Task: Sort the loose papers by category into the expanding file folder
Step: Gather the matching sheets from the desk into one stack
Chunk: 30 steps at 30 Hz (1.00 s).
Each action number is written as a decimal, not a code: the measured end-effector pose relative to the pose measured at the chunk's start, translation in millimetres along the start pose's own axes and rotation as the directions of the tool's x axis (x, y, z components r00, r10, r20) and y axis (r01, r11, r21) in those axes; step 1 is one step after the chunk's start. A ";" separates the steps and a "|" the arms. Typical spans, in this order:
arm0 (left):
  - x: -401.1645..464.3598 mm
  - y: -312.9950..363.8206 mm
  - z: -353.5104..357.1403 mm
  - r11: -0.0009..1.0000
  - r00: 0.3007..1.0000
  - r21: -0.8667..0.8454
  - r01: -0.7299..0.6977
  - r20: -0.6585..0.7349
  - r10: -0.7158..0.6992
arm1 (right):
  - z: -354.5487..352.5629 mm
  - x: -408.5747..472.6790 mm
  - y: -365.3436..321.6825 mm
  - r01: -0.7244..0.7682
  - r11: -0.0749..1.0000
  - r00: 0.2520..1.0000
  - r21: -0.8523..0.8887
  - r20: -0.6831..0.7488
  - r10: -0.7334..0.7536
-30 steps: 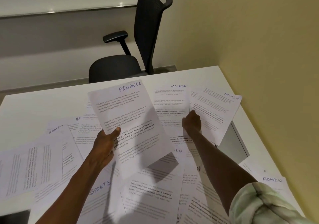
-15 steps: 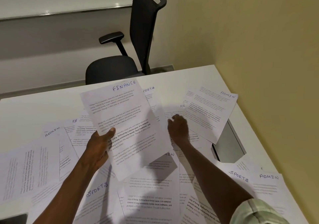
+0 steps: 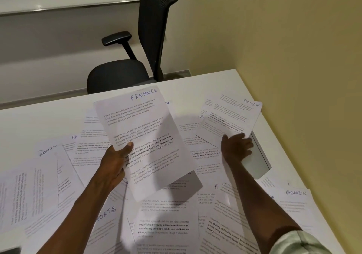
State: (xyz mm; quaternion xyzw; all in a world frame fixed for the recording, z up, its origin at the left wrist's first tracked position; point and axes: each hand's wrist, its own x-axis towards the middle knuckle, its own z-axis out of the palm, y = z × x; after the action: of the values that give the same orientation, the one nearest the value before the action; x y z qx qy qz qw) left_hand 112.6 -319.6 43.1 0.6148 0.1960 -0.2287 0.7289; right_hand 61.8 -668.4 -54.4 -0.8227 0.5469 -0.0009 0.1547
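The FINANCE sheet (image 3: 145, 138), at frame centre, is held above the table, pinched at its left edge by the left hand (image 3: 115, 161). Right of centre, the right hand (image 3: 236, 148), fingers spread, touches the ADMIN sheet (image 3: 229, 120) overlying the grey folder (image 3: 258, 159). Risk: that sheet may slide off the table edge (image 3: 278, 128) or be misfiled.

Dim, warm indoor light; soft shadows fall across the papers (image 3: 164, 220); wide-angle bending and blur at edges

The grey flat folder-like object (image 3: 258, 161) is largely hidden by the white ADMIN sheet (image 3: 231, 116) and the right hand (image 3: 236, 148). Printed body text is blurred.
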 end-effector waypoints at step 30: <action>-9.9 17.3 11.1 1.000 0.999 0.002 -0.029 0.014 0.029 | -3.6 -22.1 -37.9 0.111 0.701 0.903 0.704 0.223 -0.367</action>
State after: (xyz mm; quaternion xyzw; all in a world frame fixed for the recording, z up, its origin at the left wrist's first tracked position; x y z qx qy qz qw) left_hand 114.4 -327.2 64.5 0.6167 0.1819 -0.2226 0.7328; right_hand 86.4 -636.1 -37.6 -0.7610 0.3589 -0.0753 0.5352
